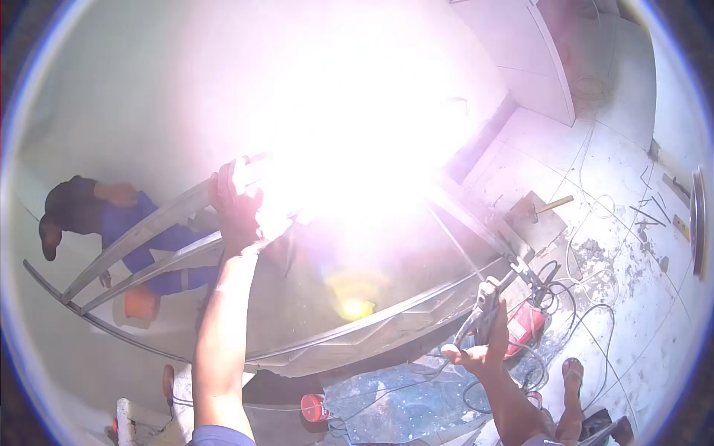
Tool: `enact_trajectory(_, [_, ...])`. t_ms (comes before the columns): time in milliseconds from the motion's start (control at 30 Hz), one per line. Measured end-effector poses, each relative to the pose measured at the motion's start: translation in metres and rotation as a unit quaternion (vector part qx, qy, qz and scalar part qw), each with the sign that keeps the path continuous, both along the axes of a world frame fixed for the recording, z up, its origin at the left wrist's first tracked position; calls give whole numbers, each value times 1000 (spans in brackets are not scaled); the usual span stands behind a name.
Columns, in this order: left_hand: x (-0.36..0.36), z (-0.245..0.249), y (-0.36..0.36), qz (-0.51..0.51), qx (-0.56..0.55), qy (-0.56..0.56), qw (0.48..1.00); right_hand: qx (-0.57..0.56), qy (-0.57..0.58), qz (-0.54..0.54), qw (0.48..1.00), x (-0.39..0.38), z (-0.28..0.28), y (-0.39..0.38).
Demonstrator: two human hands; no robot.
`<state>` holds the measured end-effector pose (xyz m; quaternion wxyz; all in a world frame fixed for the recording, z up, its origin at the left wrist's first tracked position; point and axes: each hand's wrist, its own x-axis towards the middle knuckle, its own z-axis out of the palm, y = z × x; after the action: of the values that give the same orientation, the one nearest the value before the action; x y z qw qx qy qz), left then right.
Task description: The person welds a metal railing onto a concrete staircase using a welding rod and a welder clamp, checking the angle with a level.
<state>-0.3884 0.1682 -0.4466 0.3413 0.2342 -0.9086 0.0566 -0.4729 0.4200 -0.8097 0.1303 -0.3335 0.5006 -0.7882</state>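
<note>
A curved metal frame [149, 227] spreads across the work area in front of a person, its bars dull grey and scuffed, its upper middle lost in white glare. The left hand [238, 199] is raised at a bar beside the glare; whether its fingers grip or merely rest cannot be told. The right hand [487, 351] is closed around a holder [487, 293], whose thin rod [455, 243] points up into the light. Good work here would seem to call for a steady wrist, a constant rod angle, a well-braced frame and bare fingers kept clear of the heat. Nearby lie a red case [526, 325], cables, a blue sheet [401, 405] and a hammer [554, 205]. At left, a co-worker [78, 204] in blue trousers bends near an orange bucket [140, 303].
</note>
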Motion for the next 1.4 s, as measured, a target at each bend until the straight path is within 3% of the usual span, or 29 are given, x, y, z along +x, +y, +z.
enact_trajectory(33, [6, -2, -11, 29, -224, -133, 965, 14, 36, -24, 999, -3, 1, -2])
enact_trajectory(67, [9, -3, -19, 57, -432, -257, 863, 28, 71, -48, 996, -10, 9, -4])
enact_trajectory(100, [8, -3, -24, 46, -444, -252, 858, 53, -21, 8, 998, -5, 4, -5])
enact_trajectory(267, [8, -2, -17, 63, -457, -257, 849, 43, 27, -39, 998, 4, -4, -11])
enact_trajectory(333, [8, -2, -18, 63, -455, -255, 851, 14, -37, -6, 999, 8, -13, -15])
enact_trajectory(667, [9, -1, -16, 77, -447, -260, 852, 30, 51, -59, 997, 1, 0, -19])
enact_trajectory(733, [6, -2, -30, 5, -421, -202, 884, -17, 2, -6, 1000, 2, -1, -18])
enact_trajectory(767, [13, 0, -27, 51, -445, -257, 857, -18, 39, -38, 998, 0, 2, -22])
enact_trajectory(933, [16, -4, -36, 42, -452, -243, 857, -5, 9, 3, 1000, 1, 5, -20])
enact_trajectory(1000, [14, -6, -41, 15, -403, -211, 890, 8, -23, 22, 999, 3, 4, -20])
enact_trajectory(1033, [18, -4, -36, 42, -458, -244, 854, 24, 30, -9, 999, 0, 4, -20])
enact_trajectory(1067, [15, -3, -34, 51, -455, -246, 854, 40, 83, -40, 995, -4, 3, -19])
enact_trajectory(1233, [13, -2, -29, 74, -462, -252, 847, 54, 5, 1, 999, 0, 6, -15])
enact_trajectory(1400, [12, -3, -24, 73, -453, -254, 851, 51, 25, -37, 998, 5, -1, -21])
